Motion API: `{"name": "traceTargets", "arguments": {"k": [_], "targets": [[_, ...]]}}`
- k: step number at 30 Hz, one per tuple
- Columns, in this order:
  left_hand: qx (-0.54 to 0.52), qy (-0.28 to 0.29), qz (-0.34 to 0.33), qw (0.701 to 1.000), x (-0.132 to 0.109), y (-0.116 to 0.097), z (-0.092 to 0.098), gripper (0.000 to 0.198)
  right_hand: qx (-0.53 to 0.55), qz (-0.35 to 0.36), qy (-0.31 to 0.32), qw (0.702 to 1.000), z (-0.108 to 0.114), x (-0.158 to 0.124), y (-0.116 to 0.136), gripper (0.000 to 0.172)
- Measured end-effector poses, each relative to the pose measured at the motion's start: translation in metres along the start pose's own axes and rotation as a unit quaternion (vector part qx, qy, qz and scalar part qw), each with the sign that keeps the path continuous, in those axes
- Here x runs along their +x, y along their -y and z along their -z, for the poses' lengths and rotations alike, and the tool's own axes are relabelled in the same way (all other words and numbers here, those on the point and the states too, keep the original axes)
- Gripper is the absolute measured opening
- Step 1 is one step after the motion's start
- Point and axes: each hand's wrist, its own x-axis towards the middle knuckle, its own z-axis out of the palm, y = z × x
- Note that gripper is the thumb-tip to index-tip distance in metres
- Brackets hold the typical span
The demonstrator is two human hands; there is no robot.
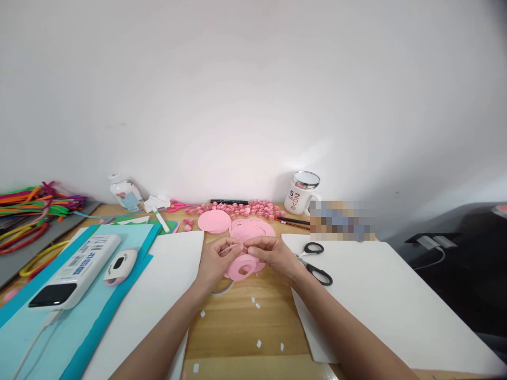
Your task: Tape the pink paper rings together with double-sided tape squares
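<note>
And here we are at the middle of the table [237,322], both hands in close, a small pink paper [238,252] between them! Which way does it point? The visible part spans the gap crosswise, left to right, but fingers cover so much that its true long axis can't be told. The left hand [216,257] has it pinched, thumb against fingers; the right hand [276,257] pinches from the other side, fingertips nearly meeting. So the paper sits right at the fingertips, between the two hands.

Just below, on the near side, a pink ring [233,271] shows its hole. Beyond the hands, cut pink sheets [259,228], with a stack of discs [214,221] to their left and a crowd of pink rolls [261,209] behind. Scissors [310,267] lie right beside the right wrist, on the right-hand white board [380,301]; another board [158,295] is under the left forearm. White scraps [259,343] dot the wood nearer the body. Mug [297,199] at the back right, bottle [125,194] back left, both well apart from the hands.
</note>
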Motion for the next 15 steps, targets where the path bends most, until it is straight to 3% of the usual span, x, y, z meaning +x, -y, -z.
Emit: {"name": "traceTargets", "arguments": {"k": [9, 15], "targets": [[-0.049, 0.035, 0.048, 0.997, -0.0017, -0.0030, -0.0020, 0.021, 0.022, -0.010, -0.009, 1.000, -0.0032, -0.0018, 0.0019, 0.022], [-0.067, 0.036, 0.053, 0.996, -0.0020, -0.0025, -0.0020, 0.020, 0.011, 0.003, 0.032, 0.999, -0.0034, -0.0027, 0.0049, 0.021]]}}
